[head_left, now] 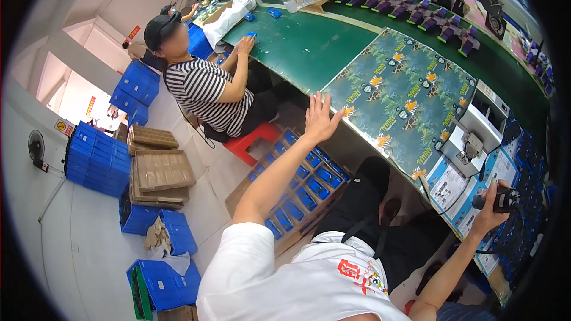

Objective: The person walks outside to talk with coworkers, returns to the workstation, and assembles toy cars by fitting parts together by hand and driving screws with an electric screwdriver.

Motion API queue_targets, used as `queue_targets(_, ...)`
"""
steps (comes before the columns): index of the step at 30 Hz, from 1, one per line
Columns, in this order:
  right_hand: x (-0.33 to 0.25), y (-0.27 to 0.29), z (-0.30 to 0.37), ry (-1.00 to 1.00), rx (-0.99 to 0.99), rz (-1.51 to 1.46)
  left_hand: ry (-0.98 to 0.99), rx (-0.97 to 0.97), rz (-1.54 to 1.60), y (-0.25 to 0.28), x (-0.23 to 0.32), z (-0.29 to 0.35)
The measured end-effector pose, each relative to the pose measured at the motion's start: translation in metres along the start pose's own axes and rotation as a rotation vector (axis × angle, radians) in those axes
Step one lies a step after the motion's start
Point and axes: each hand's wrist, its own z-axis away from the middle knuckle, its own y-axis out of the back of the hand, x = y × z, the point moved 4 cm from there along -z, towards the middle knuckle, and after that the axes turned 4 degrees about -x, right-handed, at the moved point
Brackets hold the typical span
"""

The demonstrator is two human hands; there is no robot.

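My left hand (321, 120) is open, its fingers spread over the near edge of the workbench, beside the patterned sheet (392, 92) with animal prints. Nothing is in it. At the right, my right hand (490, 213) is closed around a black, rounded device (505, 200); its exact kind is not clear. A dark cable runs close by it. Just beyond that hand stands a silver-grey bench machine (474, 137). Printed blue and white sheets (453, 185) lie under and in front of the machine. Many small dark blue parts (535, 169) lie to its right.
A tray of blue toy cars (306, 197) is below the bench at my left. A person in a striped shirt (205, 92) sits on a red stool (250, 142), hands on the green bench top (309, 41). Purple parts (416, 13) line the conveyor behind. Blue crates (98, 157) are stacked at left.
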Motion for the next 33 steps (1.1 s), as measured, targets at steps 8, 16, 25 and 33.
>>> queue_targets(8,0.022,-0.002,0.002,-0.09,0.006,0.033,0.011,0.066,-0.105,0.006,-0.012,0.013)
queue_targets(16,0.026,0.026,-0.008,0.172,-0.169,0.206,0.099,-0.047,0.012,0.008,0.008,0.015)
queue_targets(25,0.009,0.057,0.003,-0.01,0.196,0.189,-0.116,0.158,-0.237,-0.007,0.039,0.003)
queue_targets(33,-0.127,0.039,-0.012,0.029,-0.024,-0.412,-0.742,-0.21,0.912,0.076,0.268,0.114)
